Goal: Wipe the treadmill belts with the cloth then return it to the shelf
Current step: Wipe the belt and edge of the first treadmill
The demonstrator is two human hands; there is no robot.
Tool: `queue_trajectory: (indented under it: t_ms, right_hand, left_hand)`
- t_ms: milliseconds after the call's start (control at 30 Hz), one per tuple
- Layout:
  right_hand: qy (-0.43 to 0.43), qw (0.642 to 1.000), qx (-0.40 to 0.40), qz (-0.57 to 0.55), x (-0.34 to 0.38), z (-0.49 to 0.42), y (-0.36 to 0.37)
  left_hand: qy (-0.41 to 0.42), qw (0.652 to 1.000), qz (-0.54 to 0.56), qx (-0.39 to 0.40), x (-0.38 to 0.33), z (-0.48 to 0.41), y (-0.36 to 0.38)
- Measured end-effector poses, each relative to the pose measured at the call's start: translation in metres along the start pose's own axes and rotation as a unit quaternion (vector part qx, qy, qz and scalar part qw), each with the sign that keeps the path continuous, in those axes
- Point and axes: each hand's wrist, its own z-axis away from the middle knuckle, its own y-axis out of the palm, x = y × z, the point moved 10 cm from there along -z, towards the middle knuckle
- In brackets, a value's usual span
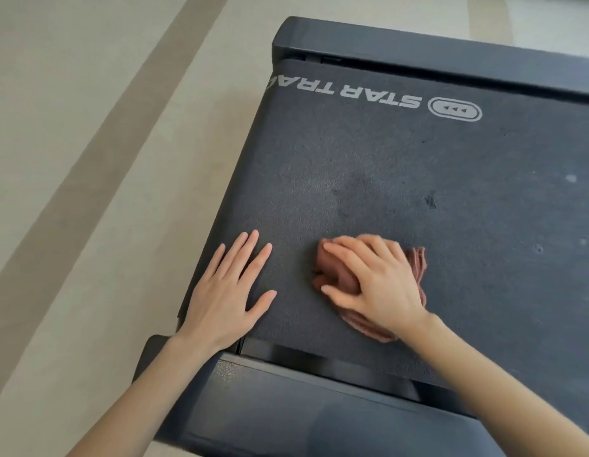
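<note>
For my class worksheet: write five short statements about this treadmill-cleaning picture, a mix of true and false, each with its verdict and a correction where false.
1. The right hand holds a brown cloth against the treadmill belt. True.
2. The left hand holds a spray bottle. False: the left hand lies flat on the belt with straight fingers and holds nothing.
3. White lettering is printed on the belt. True.
4. The cloth lies on the floor beside the treadmill. False: it is on the belt, under the right hand.
5. The cloth is spread out in one smooth flat sheet. False: it is bunched and folded.
</note>
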Motion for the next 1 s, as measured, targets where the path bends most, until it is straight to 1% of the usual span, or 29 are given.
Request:
queue_trajectory:
  t_ms: [100, 233, 300, 367, 467, 567, 633, 700, 767, 800, 933, 1000]
  right_hand:
    - [0.037, 0.999, -0.005, 0.026, -0.033, -0.050, 0.007]
    - [0.165, 0.983, -0.004, 0.076, -0.088, -0.120, 0.021]
    - [0.192, 0.977, -0.007, 0.091, -0.087, -0.128, 0.025]
    - [0.167, 0.982, -0.010, 0.085, -0.062, -0.113, 0.024]
    - [0.088, 0.994, -0.023, 0.056, 0.005, -0.069, 0.016]
    - [0.003, 1.000, -0.017, 0.021, 0.066, -0.031, 0.015]
    - [-0.032, 0.999, -0.013, 0.015, 0.075, -0.025, 0.016]
    - [-0.049, 0.999, -0.008, 0.020, 0.067, -0.038, 0.018]
    - [-0.039, 0.999, -0.005, 0.035, 0.052, -0.069, 0.024]
    - [-0.018, 0.999, -0.006, 0.046, 0.040, -0.089, 0.029]
    - [0.111, 0.990, 0.007, 0.089, -0.005, -0.162, 0.047]
    - [0.127, 0.988, -0.001, 0.090, -0.001, -0.168, 0.047]
  left_hand:
    - [-0.006, 1.000, 0.013, 0.001, 0.000, 0.001, -0.001]
    - [-0.011, 1.000, 0.009, -0.003, 0.006, 0.008, 0.000]
    - [-0.026, 0.999, 0.019, -0.008, 0.016, 0.015, -0.001]
    - [-0.043, 0.998, 0.034, -0.014, 0.024, 0.024, -0.002]
    - [-0.048, 0.998, 0.042, -0.014, 0.026, 0.033, -0.002]
    - [-0.049, 0.997, 0.053, -0.020, 0.026, 0.037, -0.005]
    - [-0.056, 0.996, 0.060, -0.022, 0.027, 0.042, -0.005]
    - [-0.069, 0.995, 0.073, -0.024, 0.030, 0.050, -0.005]
    - [-0.077, 0.993, 0.083, -0.021, 0.032, 0.059, -0.004]
    - [-0.079, 0.993, 0.085, -0.020, 0.033, 0.063, -0.004]
    - [-0.097, 0.991, 0.086, -0.020, 0.039, 0.075, -0.007]
    - [-0.113, 0.989, 0.089, -0.018, 0.045, 0.080, -0.009]
